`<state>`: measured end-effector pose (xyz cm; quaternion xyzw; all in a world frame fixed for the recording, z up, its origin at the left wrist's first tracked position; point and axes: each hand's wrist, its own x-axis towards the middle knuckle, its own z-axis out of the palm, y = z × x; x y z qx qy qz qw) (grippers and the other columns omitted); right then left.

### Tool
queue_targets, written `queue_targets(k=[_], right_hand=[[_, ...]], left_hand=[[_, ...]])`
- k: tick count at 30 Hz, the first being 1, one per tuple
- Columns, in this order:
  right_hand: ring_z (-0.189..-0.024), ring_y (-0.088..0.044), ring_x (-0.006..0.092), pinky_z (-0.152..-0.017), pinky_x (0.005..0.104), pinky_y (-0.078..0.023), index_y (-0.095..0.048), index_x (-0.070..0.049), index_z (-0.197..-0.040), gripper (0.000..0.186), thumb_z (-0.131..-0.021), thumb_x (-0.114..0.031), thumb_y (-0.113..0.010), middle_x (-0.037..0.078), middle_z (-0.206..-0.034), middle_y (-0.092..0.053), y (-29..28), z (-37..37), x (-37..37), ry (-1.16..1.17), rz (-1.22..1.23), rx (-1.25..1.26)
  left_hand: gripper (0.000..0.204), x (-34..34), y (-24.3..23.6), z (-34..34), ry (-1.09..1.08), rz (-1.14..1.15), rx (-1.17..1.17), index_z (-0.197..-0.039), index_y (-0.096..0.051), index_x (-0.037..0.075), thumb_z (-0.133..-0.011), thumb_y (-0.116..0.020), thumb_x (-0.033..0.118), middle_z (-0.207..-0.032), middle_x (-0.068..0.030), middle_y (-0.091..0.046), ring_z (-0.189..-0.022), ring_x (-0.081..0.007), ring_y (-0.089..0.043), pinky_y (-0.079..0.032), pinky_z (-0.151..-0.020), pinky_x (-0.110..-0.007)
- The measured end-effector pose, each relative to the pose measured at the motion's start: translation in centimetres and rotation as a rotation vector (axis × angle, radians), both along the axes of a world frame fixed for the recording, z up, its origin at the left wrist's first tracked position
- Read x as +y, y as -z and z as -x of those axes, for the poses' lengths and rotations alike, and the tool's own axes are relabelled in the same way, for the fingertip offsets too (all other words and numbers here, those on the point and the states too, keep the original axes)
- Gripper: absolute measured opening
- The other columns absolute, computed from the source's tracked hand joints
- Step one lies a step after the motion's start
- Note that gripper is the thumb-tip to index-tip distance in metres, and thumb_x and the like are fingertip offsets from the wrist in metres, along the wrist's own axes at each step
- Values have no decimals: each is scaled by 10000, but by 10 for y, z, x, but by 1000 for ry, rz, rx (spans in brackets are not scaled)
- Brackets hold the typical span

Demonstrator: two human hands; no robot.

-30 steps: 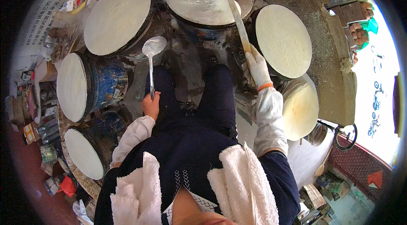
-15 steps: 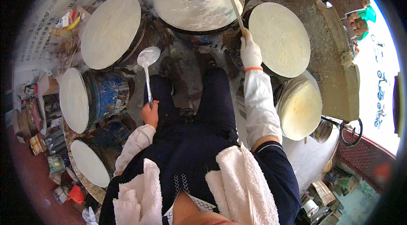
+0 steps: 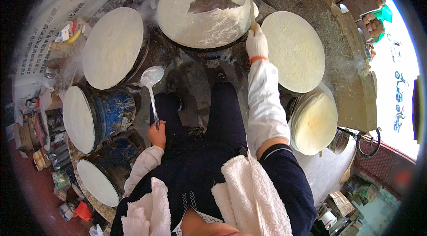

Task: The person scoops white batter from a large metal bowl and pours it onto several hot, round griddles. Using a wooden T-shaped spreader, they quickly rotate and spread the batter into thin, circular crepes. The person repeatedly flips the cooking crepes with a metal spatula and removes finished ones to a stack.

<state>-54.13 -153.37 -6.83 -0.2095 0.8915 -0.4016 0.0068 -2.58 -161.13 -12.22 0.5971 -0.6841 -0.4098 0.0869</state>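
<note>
My left hand (image 3: 157,133) grips a long metal ladle (image 3: 151,77) with pale batter in its bowl, held above my legs. My right hand (image 3: 257,42), in a white knit glove with an orange cuff, grips a long, flat wooden blade (image 3: 251,2) upright at the right edge of the top middle round griddle (image 3: 195,31). Pale batter coats most of that griddle around an irregular dark patch. Beside my right hand is another pale-coated griddle (image 3: 293,51).
More coated griddles (image 3: 113,47) on blue drums (image 3: 115,109) curve round my left. A stack of pale rounds (image 3: 313,118) sits at right, beside a cardboard-edged counter (image 3: 358,102). Cluttered boxes (image 3: 42,160) line the far left; steam drifts at upper left.
My right hand has moved forward with the blade, which now stands at the griddle's right edge. The batter around the dark patch has changed shape. The view has shifted, so surroundings appear lower.
</note>
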Motion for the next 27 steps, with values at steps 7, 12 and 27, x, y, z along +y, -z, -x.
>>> queue_targets(k=[7, 12, 27], right_hand=[[-1085, -647, 408, -932, 451, -501, -489, -283, -1447, 488, -962, -322, -524, 254, -1145, -671, -51, -77, -53, -1, -293, -370], [-969, -681, 426, -839, 527, -533, -372, -331, -1505, 540, -979, -287, -486, 232, -1064, -700, -64, -89, -24, -52, -341, -269], [-890, -685, 438, -769, 535, -536, -338, -347, -1517, 573, -970, -288, -501, 255, -946, -696, -46, -112, -53, -113, -319, -166]], left_hand=[[203, 3, 0, 3, -34, 6, -8, -923, -741, 63, -909, -641, 239, -661, -76, -606, -644, -202, -608, -452, -627, -366], [203, 1, 3, -3, -37, -35, 17, -939, -742, 62, -916, -634, 232, -651, -64, -590, -622, -179, -586, -439, -605, -360], [221, -7, -30, -9, 32, -140, 104, -1031, -722, 41, -965, -598, 211, -700, -33, -604, -628, -124, -555, -393, -577, -324]])
